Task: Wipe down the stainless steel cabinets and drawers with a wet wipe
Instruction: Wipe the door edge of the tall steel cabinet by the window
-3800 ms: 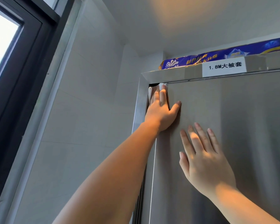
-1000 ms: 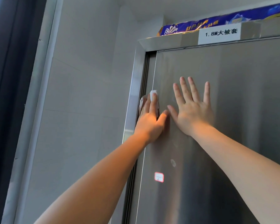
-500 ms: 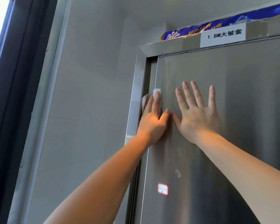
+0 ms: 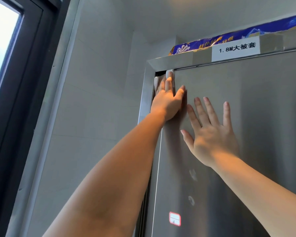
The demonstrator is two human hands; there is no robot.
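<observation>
A person's left hand (image 4: 167,101) presses a white wet wipe (image 4: 169,73) under flat fingers (image 4: 168,83) into the top left corner of a stainless steel cabinet door (image 4: 255,134), against its frame (image 4: 144,93). The right hand (image 4: 212,139) lies flat on the door just beside it, fingers spread wide, holding nothing.

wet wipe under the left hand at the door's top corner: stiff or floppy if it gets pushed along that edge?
Probably floppy: the wet wipe folds around the left hand's fingertips and over the cabinet door edge instead of lying flat. Likely to bunch or drag when pushed, so flat finger pressure seems needed. Looks thin and light; it stays put only where pinned.
</observation>
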